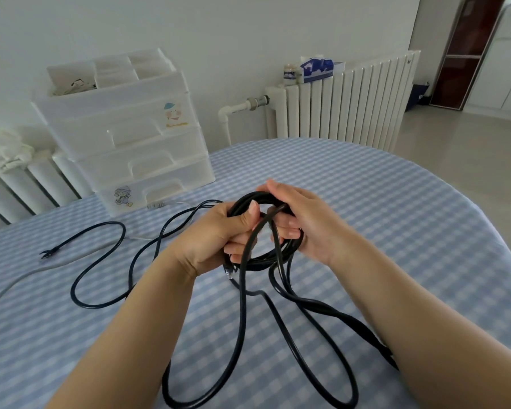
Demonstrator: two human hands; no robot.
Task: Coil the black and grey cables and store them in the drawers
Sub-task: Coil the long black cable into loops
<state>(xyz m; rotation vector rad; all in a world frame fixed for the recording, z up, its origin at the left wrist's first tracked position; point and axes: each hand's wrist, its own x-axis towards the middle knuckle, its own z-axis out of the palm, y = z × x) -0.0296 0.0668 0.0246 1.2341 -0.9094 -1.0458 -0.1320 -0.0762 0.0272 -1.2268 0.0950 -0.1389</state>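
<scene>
Black cable (242, 308): frame centre, partly coiled; loose loops trail to lower frame and left. Left hand (216, 234) grips the coil; right hand (301, 222) clasps its far side. Judged light, limp, springy; best held at the bundled turns. Grey cable (0, 293): left edge, cut off. Drawers (136, 154): upper left, contents indistinct.
</scene>
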